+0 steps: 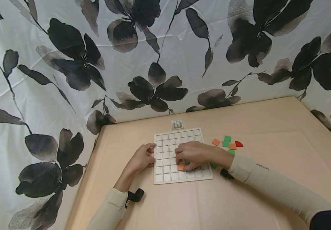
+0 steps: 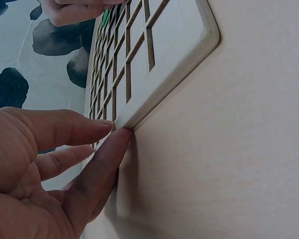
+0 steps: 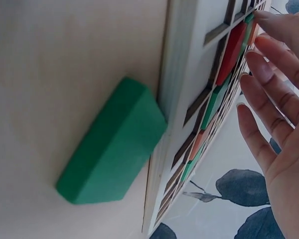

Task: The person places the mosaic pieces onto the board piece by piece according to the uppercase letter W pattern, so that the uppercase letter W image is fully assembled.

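Note:
A white grid board (image 1: pixel 162 178) lies on the table. My left hand (image 1: pixel 142 156) rests its thumb and fingertips against the board's left edge; in the left wrist view, the thumb and fingers touch the rim. Over the board's lower middle, my right hand (image 1: pixel 195 153) has its thumb and index fingertip about an orange square tile (image 1: pixel 180 167). In the right wrist view, a red tile (image 3: pixel 231 54), a green tile (image 3: pixel 217 102) and an orange tile (image 3: pixel 198 140) sit in the grid. From above, the right hand covers much of them.
Right of the board lie a loose green tile (image 3: pixel 112 144), other green tiles (image 1: pixel 227 138), orange tiles (image 1: pixel 216 141) and a red rounded piece (image 1: pixel 238 144). A small pattern card (image 1: pixel 177 124) lies beyond the board. A flowered cloth (image 1: pixel 154 48) hangs behind the table (image 1: pixel 254 124).

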Tool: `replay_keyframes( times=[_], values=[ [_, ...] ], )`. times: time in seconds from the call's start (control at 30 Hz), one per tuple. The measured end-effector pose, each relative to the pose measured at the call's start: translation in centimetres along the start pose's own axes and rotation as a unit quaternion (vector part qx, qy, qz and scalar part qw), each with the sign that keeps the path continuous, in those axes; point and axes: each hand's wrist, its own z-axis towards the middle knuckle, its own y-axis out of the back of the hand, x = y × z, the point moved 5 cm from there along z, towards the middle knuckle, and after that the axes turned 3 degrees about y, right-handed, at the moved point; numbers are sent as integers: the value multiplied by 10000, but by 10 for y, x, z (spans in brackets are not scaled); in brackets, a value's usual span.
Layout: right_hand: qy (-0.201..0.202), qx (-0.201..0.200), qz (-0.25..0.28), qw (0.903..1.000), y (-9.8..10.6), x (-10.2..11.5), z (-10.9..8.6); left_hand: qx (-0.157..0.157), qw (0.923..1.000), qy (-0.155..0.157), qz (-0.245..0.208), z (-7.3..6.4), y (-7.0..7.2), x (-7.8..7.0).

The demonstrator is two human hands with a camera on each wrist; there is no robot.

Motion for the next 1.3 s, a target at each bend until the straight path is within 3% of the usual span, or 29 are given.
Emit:
replay_keyframes(
  times=[0.6,1.13,1.3],
  values=[
    [-201,-60,180,9996,-1,-7,-10,-16,10000,12,-89,0,0,1],
    [-750,-356,220,9963,15,-29,-46,-19,10000,-60,14,-2,1,1],
    [-1261,-275,267,9913,17,-36,-61,-29,10000,-94,15,-2,1,2]
  ],
)
